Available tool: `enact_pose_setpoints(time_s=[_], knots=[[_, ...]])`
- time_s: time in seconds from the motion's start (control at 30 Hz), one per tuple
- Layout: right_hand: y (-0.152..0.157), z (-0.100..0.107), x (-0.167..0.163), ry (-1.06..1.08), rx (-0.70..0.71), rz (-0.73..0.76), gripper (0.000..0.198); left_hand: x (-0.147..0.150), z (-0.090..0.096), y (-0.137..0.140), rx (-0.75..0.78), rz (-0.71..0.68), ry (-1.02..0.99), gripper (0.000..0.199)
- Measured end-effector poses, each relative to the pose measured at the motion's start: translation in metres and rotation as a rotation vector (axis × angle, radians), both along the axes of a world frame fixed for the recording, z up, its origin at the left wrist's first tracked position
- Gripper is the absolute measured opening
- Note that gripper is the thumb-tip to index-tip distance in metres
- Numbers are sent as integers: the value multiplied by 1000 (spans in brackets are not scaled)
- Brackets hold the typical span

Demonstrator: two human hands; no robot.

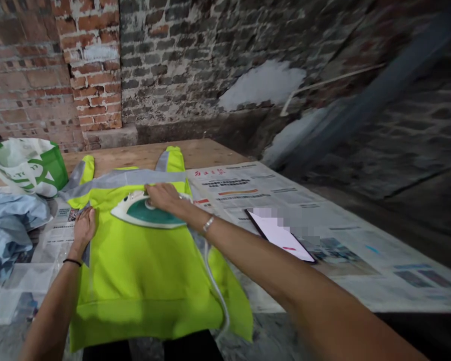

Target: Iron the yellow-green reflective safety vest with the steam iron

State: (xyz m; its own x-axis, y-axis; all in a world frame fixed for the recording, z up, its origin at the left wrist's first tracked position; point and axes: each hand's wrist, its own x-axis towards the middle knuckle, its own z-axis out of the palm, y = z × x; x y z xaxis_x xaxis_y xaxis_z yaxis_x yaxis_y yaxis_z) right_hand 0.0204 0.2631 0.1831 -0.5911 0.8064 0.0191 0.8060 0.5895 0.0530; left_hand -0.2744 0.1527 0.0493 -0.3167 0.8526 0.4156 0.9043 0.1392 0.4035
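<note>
A bright yellow-green garment with grey bands lies spread on the table, its lower edge hanging toward me. My right hand is wrapped round the handle of a white and green clothes iron. The iron rests on the upper part of the garment, its tip pointing left. From its rear a white cord runs down over the garment's right side. My left hand lies flat at the garment's left edge, fingers stretched out, holding nothing.
Newspaper sheets cover the wooden table. To the right lies a phone or tablet with a lit screen. At the left are a green and white bag and crumpled light blue cloth. A brick wall stands behind.
</note>
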Motion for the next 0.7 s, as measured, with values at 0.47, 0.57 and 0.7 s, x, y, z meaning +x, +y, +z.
enact_pose_setpoints(time_s=[0.47, 0.57, 0.7], knots=[[3, 8, 9, -46, -83, 80, 38, 3, 7, 5, 30, -34, -119, 62], [-46, 5, 26, -46, -112, 153, 34, 9, 16, 5, 40, -21, -157, 60], [-103, 3, 45, -59, -134, 209, 30, 17, 43, -19, 92, 4, -192, 61]])
